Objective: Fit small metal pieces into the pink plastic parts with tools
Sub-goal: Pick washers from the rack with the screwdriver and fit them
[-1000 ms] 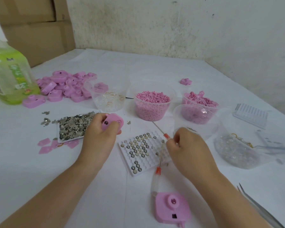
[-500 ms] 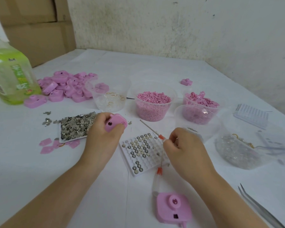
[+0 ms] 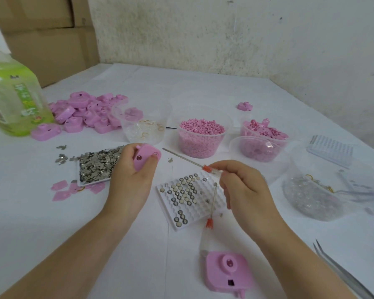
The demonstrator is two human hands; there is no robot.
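A left hand [image 3: 130, 182] curls around a smooth, boxy pink plastic part [image 3: 147, 156] with rounded corners, the thumb pressed on its face beside a small glossy dome. The right hand [image 3: 244, 190] pinches the clear handle of a thin screwdriver [image 3: 189, 161]. An orange collar sits just outside the fingertips, and the slim steel shaft angles away from the pinch toward the held part, its tip short of it.

Under and between the two grips lies a white dimpled tray [image 3: 199, 213], some of its pockets holding round metal discs. A second slim tool [image 3: 212, 203] rests across the tray, just below the right-hand pinch. On the outer side of the left grip is a heap of thin, silvery metal pieces [image 3: 97, 165]. Beyond the grips stand a clear tub [image 3: 201, 137] of pink granules and a loose pile of pink parts [image 3: 89, 113]. Nearer the body than the right grip, another pink part [image 3: 227, 270] lies flat on the white table [image 3: 52, 223]. Steel tweezers [image 3: 341, 272] lie out past the right wrist.
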